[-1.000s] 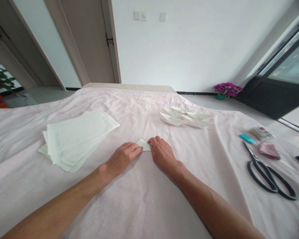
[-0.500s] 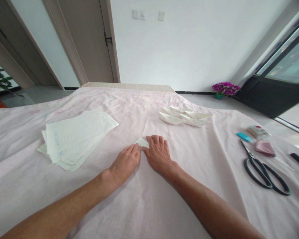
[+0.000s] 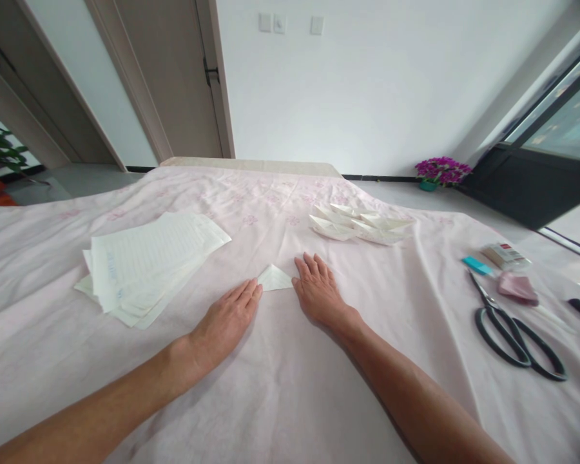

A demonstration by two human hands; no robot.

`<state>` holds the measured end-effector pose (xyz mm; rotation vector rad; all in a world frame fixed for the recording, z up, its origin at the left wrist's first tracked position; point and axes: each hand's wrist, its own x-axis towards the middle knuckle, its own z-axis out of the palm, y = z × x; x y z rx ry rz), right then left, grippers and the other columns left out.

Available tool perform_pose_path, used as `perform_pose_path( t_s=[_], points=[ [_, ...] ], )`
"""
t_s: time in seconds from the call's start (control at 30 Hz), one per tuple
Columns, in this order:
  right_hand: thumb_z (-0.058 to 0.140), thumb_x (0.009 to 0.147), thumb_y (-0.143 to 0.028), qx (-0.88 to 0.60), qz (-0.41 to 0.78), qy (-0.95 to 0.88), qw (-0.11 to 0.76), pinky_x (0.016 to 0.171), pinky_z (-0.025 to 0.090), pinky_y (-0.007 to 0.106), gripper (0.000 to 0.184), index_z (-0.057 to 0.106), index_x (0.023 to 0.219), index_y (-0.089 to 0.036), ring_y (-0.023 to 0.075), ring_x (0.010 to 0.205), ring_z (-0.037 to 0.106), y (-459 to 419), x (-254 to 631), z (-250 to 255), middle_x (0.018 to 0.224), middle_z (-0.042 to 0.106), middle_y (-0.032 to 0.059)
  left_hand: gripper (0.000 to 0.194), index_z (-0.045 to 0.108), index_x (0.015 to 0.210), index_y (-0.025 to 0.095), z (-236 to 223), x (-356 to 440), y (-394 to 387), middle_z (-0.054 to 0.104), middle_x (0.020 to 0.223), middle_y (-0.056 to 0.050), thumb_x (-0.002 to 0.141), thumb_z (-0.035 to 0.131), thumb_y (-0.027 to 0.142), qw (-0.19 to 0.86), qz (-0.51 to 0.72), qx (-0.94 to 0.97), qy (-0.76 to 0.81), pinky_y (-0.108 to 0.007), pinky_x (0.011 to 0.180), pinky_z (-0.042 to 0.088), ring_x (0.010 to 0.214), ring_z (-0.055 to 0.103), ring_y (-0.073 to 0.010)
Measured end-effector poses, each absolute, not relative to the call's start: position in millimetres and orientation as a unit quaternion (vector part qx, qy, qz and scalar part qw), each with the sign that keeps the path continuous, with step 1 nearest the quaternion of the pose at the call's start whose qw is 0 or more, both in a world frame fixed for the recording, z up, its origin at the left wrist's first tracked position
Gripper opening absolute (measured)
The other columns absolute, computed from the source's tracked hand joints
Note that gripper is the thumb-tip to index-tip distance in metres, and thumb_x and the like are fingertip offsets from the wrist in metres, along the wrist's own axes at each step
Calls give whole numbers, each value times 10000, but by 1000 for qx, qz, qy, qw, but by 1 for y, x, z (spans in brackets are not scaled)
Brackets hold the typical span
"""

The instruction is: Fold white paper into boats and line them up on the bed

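Note:
A small folded white paper triangle (image 3: 274, 279) lies flat on the pink cloth (image 3: 280, 386). My left hand (image 3: 227, 319) rests flat to its lower left, fingers stretched out, fingertips at the triangle's left corner. Flat on the cloth at the triangle's right side lies my right hand (image 3: 318, 290), fingers extended and slightly spread. Neither hand grips anything.
A stack of lined white sheets (image 3: 149, 261) lies to the left. Several folded paper boats (image 3: 360, 225) sit behind. At the right are black scissors (image 3: 515, 332), a teal eraser (image 3: 473, 265), a small packet (image 3: 505, 256) and a pink item (image 3: 517, 288). Potted purple flowers (image 3: 442, 171) stand on the floor.
Both hands pressed over the folded paper, then slid apart and off it. The triangle is now uncovered between them.

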<state>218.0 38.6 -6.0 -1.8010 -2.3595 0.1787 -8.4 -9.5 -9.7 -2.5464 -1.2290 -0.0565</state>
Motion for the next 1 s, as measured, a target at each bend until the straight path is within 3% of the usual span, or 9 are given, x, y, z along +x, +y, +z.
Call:
perform_pose_path(
  t_s=[0.6,0.73,0.8,0.87,1.0],
  points=[
    [312,983,-264,-591,54,-798,102,1116,245,473,472,395,1448,-258,301,1420,248,41,231,-6,1548,338,44,550,558,1299,78,1,-32,-19,566,1368,-160,811,345,-59,104,-24,-878,-466,-390,1060,449,1257,548,-243],
    [327,981,-267,-591,41,-799,104,1116,239,477,471,395,1447,-246,293,1416,255,41,231,-6,1537,354,65,456,655,1142,141,14,-26,-11,668,1237,-101,859,344,-35,74,-65,-870,-482,-381,1063,444,1136,628,-200],
    [332,979,-266,-592,36,-798,108,1121,233,477,473,394,1447,-234,292,1416,254,41,230,-7,1533,361,72,401,647,1141,109,15,-14,-8,647,1260,-131,893,351,2,81,-118,-856,-497,-384,1092,414,1177,601,-210],
    [332,978,-265,-593,34,-797,111,1125,227,476,474,397,1446,-226,293,1416,253,41,229,-8,1530,365,72,432,531,1306,70,12,0,-7,555,1377,-163,908,369,31,76,-149,-865,-473,-371,1113,393,1303,499,-218],
    [326,981,-266,-596,35,-794,114,1127,230,471,476,396,1450,-223,286,1418,253,41,228,-7,1530,365,76,515,435,1386,70,-2,22,-3,460,1458,-188,940,508,316,45,-134,-878,-458,-448,1121,373,1377,402,-280]
  ],
)
